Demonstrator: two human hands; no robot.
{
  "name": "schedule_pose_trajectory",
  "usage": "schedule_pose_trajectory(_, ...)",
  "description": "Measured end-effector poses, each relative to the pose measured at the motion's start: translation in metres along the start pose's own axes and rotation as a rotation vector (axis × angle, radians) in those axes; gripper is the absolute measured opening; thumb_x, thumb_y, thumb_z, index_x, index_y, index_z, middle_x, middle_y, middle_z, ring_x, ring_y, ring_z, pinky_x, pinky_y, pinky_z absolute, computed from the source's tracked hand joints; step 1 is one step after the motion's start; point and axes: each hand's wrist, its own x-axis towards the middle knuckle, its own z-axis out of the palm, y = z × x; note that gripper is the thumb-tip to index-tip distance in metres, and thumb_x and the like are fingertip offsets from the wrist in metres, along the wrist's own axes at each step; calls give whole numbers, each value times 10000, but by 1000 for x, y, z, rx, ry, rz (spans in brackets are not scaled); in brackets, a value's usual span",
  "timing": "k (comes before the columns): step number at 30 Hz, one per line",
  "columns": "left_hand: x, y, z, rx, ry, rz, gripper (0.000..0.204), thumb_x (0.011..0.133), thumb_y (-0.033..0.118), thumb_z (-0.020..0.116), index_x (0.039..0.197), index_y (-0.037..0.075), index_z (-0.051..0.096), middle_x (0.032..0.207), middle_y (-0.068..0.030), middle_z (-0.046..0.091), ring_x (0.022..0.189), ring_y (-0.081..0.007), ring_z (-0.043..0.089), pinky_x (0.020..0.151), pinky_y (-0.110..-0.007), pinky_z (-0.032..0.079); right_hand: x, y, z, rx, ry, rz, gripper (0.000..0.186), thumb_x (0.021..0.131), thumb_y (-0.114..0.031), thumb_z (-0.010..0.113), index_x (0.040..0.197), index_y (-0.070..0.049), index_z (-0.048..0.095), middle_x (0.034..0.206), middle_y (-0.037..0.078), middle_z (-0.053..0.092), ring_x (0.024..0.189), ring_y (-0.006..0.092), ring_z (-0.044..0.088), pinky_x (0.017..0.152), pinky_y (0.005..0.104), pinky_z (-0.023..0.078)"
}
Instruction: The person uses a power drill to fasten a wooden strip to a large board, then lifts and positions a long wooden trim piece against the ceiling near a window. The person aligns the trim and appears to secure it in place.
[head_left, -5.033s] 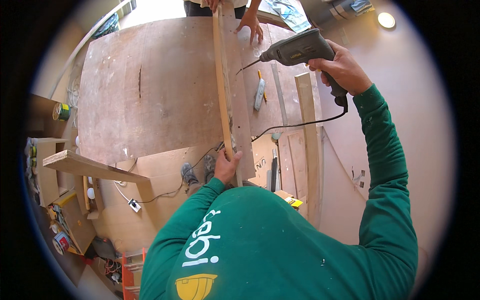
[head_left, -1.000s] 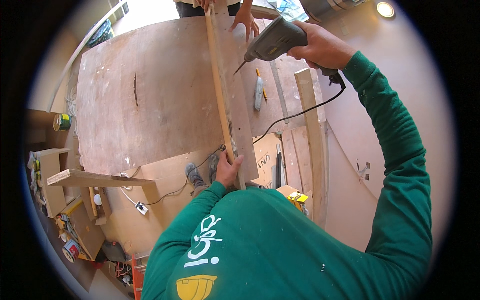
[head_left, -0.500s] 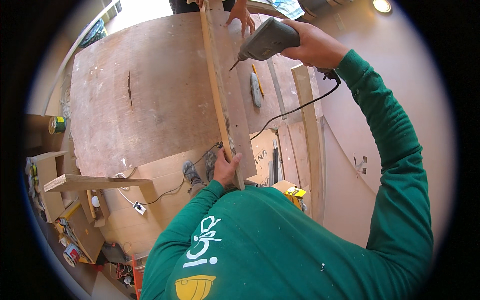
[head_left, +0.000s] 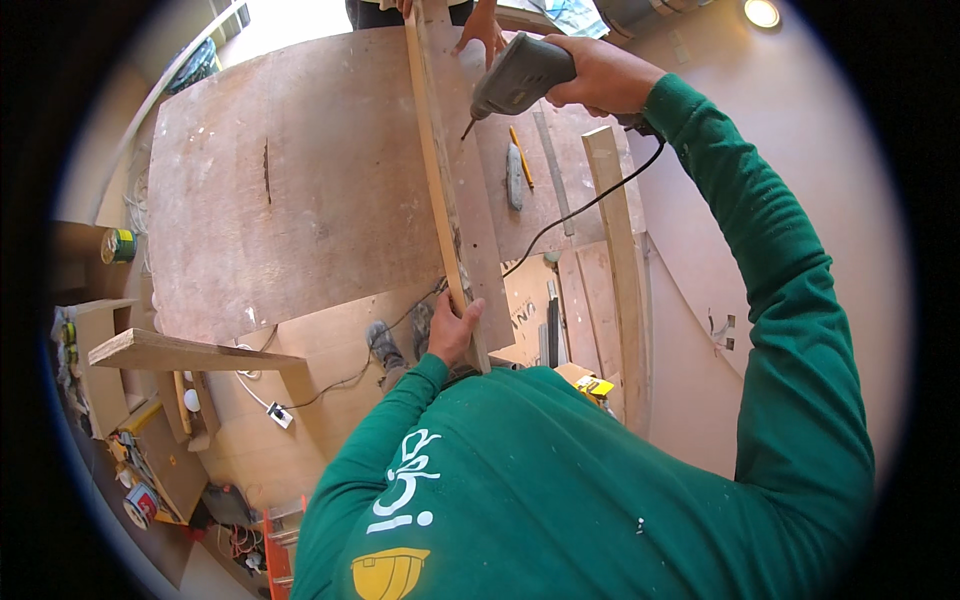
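Observation:
My left hand (head_left: pixel 453 332) is closed around the near end of a long wooden strip (head_left: pixel 437 165), its thumb on the right side. The strip stands on edge along a wide plank (head_left: pixel 478 215) that runs away from me across the table. In my right hand (head_left: pixel 612 76) is a grey corded power drill (head_left: pixel 525 76), tilted so that its thin bit points down at the plank. Whether the tip touches the wood I cannot tell. At the far end a co-worker's hand (head_left: pixel 484 32) reaches onto the plank, while their other hand holds the strip.
Right of the plank, a grey utility knife (head_left: pixel 515 178) and a yellow pencil (head_left: pixel 522 157) lie on the worn plywood table (head_left: pixel 220 220). The drill's black cord (head_left: pixel 590 205) crosses the right side. An upright board (head_left: pixel 612 190) stands farther right, another plank (head_left: pixel 190 354) near left.
My right hand has moved the drill slightly left, and the drill is tilted more steeply downward. My left hand keeps its hold on the strip.

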Motion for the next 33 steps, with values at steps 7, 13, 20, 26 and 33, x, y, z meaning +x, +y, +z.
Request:
schedule_pose_trajectory(7,15,-15,-1,122,-13,22,830,905,584,718,1364,-76,509,1150,-194,685,1033,-259,670,896,-378,537,-59,46,35,154,189,-75,376,836,-186,763,1175,-76,643,784,74,677,558,163,626,519,337,536)
schedule_pose_trajectory(13,9,-24,-5,-108,-105,-165,889,935,655,643,1450,-53,486,1201,-173,669,1040,-259,669,880,-389,554,-197,129,191,1555,649,383,312,917,-215,744,1173,-51,673,927,59,704,622,137,605,553,297,523)
schedule_pose_trajectory(20,-83,-113,-115,85,23,-376,771,987,570,628,1451,-34,508,1246,-180,662,910,-221,694,707,-345,575,-172,186,337,2112,748,333,307,977,-230,721,1215,-61,625,1024,62,689,727,141,601,688,316,551)
schedule_pose_trajectory(26,-206,-155,-214,257,466,-625,712,952,522,692,1385,-32,577,1090,-201,704,677,-185,684,563,-343,550,-115,232,367,2420,594,120,328,994,-304,713,1191,-59,622,1074,67,705,783,159,634,721,297,571)
schedule_pose_trajectory(33,-269,-174,-165,168,565,-727,668,948,524,684,1371,13,609,1031,-177,737,755,-217,707,640,-357,572,-131,258,355,1266,720,766,550,983,-475,701,1193,28,626,963,102,699,805,195,707,609,344,602)
